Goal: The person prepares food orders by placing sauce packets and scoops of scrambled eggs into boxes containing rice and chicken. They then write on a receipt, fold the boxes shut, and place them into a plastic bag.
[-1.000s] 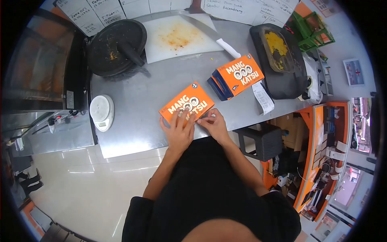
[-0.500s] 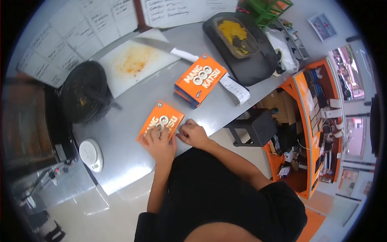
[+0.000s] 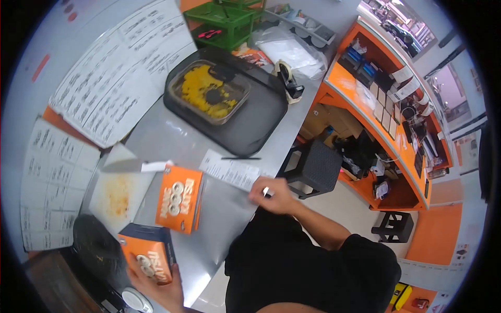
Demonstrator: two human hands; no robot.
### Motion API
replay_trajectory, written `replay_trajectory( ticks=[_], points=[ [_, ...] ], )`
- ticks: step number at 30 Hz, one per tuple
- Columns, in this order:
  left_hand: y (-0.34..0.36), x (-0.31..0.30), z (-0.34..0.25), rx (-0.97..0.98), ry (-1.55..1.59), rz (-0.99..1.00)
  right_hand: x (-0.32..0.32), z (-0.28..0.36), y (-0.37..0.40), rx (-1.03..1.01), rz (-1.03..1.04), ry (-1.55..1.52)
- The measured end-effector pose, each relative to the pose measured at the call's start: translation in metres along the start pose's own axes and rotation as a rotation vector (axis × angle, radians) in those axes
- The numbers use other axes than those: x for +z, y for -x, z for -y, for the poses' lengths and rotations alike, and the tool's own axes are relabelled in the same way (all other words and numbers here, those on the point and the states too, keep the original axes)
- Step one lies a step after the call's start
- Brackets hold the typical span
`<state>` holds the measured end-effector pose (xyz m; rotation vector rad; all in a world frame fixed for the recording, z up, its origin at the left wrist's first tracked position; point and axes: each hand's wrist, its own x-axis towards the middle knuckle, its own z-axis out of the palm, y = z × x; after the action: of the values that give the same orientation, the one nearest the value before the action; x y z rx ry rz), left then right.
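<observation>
My left hand grips an orange box printed "Mang Katsu", fingers wrapped round its lower end. The box is lifted and tilted, with its dark blue side facing up, over the near left corner of the counter. My right hand is curled shut at the counter's right edge, with a small white thing pinched in the fingers; I cannot tell what it is. That hand sits at the near end of a printed receipt, which lies flat on the steel.

Just left of the receipt a second orange box of the same print lies on the counter, well apart from the one I hold. Beyond it a knife rests across the top of a stained white cutting board. Further back a black tray carries a clear container of yellow food. A tape dispenser stands at the tray's far right corner. A dark stool stands on the floor by the counter's edge.
</observation>
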<state>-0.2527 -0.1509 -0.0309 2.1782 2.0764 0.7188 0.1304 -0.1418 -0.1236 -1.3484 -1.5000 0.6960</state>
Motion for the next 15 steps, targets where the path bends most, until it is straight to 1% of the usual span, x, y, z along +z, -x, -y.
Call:
replay_trajectory(
  ticks=[2, 4, 5, 6, 8, 9, 10, 12, 13, 14, 15],
  points=[
    [-0.031, 0.009, -0.033, 0.013, -0.024, -0.013, -0.058, -0.031, -0.031, 0.038, -0.208, 0.022],
    [-0.064, 0.026, -0.066, 0.028, -0.012, 0.048, -0.116, -0.070, -0.060, 0.104, -0.325, 0.086],
    [-0.079, 0.037, -0.083, -0.014, 0.012, 0.117, -0.144, -0.097, -0.075, 0.085, -0.380, 0.105],
    [-0.091, 0.054, -0.086, -0.001, -0.001, 0.110, -0.170, -0.123, -0.091, 0.064, -0.436, 0.123],
    [-0.101, 0.089, -0.082, 0.035, 0.063, 0.317, -0.225, -0.154, -0.128, 0.092, -0.533, 0.201],
    [-0.103, 0.097, -0.098, -0.020, -0.079, 0.309, -0.248, -0.175, -0.147, 0.114, -0.580, 0.223],
    [-0.104, 0.099, -0.104, -0.013, -0.092, 0.324, -0.269, -0.199, -0.165, 0.128, -0.625, 0.251],
    [-0.103, 0.100, -0.099, -0.062, -0.086, 0.310, -0.309, -0.243, -0.193, 0.234, -0.593, 0.320],
    [-0.102, 0.099, -0.097, -0.052, -0.168, 0.324, -0.325, -0.265, -0.207, 0.225, -0.586, 0.315],
    [-0.097, 0.099, -0.101, -0.060, -0.174, 0.313, -0.338, -0.287, -0.220, 0.144, -0.537, 0.527],
    [-0.095, 0.097, -0.105, -0.131, -0.269, 0.315, -0.348, -0.300, -0.233, 0.069, -0.488, 0.736]
  ],
)
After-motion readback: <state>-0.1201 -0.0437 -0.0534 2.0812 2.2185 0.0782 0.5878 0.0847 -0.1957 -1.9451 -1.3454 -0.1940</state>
